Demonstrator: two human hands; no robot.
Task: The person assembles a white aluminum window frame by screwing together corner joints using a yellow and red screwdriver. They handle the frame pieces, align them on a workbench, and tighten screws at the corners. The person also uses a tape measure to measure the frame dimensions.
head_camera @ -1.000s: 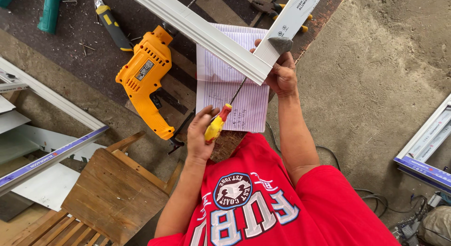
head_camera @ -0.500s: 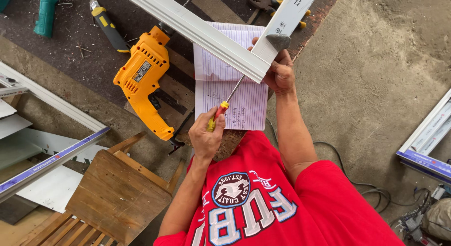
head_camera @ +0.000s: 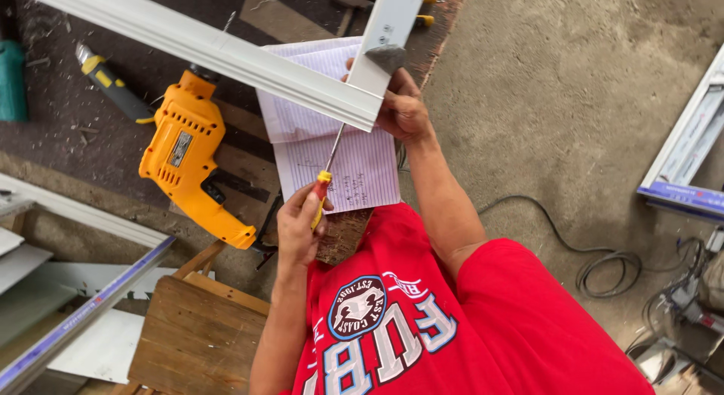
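My left hand (head_camera: 298, 233) is closed around the yellow-and-red handle of a screwdriver (head_camera: 323, 185). Its thin shaft runs up to the mitred corner where two white frame profiles meet. The long profile (head_camera: 226, 52) stretches to the upper left and the short one (head_camera: 388, 25) goes up out of view. My right hand (head_camera: 403, 108) grips that corner from the right, thumb on the short profile. An open lined notebook (head_camera: 354, 169) with handwriting lies under the corner. My red printed shirt fills the bottom of the view.
An orange power drill (head_camera: 185, 153) lies left of the notebook, with a yellow-and-black hand tool (head_camera: 113, 82) beyond it. A wooden stool (head_camera: 196, 335) stands at lower left beside more profiles (head_camera: 83, 304). A black cable (head_camera: 603, 259) and stacked profiles (head_camera: 690, 153) lie on the concrete at right.
My left hand has shifted slightly on the screwdriver handle, with the tip still at the corner. My right hand keeps its grip on the frame. The view has drifted a little.
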